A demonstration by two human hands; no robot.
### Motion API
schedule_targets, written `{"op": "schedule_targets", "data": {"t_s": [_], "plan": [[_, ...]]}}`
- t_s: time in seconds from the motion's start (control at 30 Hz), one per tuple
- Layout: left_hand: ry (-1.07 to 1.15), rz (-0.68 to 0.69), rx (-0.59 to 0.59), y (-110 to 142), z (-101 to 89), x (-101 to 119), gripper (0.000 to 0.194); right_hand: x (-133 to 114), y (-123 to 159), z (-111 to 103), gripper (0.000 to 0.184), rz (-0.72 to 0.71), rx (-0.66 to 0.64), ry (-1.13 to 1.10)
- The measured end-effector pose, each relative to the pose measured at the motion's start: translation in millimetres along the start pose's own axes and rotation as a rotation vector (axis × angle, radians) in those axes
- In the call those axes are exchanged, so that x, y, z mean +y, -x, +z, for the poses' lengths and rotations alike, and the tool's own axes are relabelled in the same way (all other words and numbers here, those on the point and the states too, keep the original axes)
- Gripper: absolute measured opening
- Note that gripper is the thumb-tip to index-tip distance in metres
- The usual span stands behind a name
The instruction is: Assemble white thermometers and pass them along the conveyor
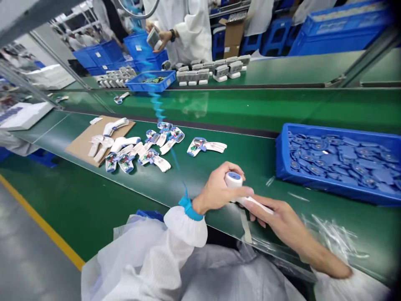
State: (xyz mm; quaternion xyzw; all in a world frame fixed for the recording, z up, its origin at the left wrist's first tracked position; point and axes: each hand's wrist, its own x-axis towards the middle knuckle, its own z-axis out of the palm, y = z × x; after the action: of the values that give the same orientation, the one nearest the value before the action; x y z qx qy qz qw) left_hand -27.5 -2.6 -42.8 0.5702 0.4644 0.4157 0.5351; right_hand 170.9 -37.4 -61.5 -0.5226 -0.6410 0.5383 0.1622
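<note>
My left hand [216, 188] grips the head of a white plastic handheld device [234, 180], which has a round blue part on top. My right hand [266, 211] is shut around its long white handle [255, 205], close to my left hand. Both hands are over the near edge of the green conveyor belt [200, 184]. Further left on the belt lie several opened device shells with circuit boards and wires [150, 154], out of reach of my fingers. A few white shell halves rest on a cardboard sheet [84, 146].
A blue tray of flat blue parts [313, 167] stands to my right, and loose clear plastic film [332, 236] lies by my right forearm. Across the belt, a co-worker's hands [156, 39] hold a device. Rows of white devices, a blue tray and blue crates stand behind.
</note>
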Motion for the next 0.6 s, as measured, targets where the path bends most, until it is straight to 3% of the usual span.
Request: {"op": "schedule_targets", "data": {"t_s": [0.1,0.17,0.23,0.3,0.33,0.4,0.5,0.6], "plan": [[-0.212,0.020,-0.125,21,-17.7,11,0.030,7,2,-16,0.063,0.021,-0.049,-0.019],[-0.396,-0.059,-0.109,24,-43.5,21,0.025,4,-3,-24,0.060,0.004,0.033,0.071],[-0.497,-0.167,0.013,10,-81.3,34,0.028,-6,-21,-31,0.059,-0.055,0.218,0.199],[-0.500,-0.216,0.222,-21,-123.9,48,0.034,-24,-53,-34,0.054,-0.158,0.383,0.343],[-0.427,-0.220,0.321,-41,-143.7,54,0.037,-35,-73,-32,0.051,-0.219,0.421,0.416],[-0.342,-0.199,0.454,-81,-174.2,62,0.041,-57,-119,-20,0.045,-0.296,0.373,0.557],[-0.581,-0.233,0.571,-119,-187.1,60,0.046,-78,-175,7,0.037,-0.272,0.322,0.592],[-0.709,-0.307,0.410,-113,-163.9,36,0.053,-76,-188,23,0.030,-0.225,0.311,0.554]]}}
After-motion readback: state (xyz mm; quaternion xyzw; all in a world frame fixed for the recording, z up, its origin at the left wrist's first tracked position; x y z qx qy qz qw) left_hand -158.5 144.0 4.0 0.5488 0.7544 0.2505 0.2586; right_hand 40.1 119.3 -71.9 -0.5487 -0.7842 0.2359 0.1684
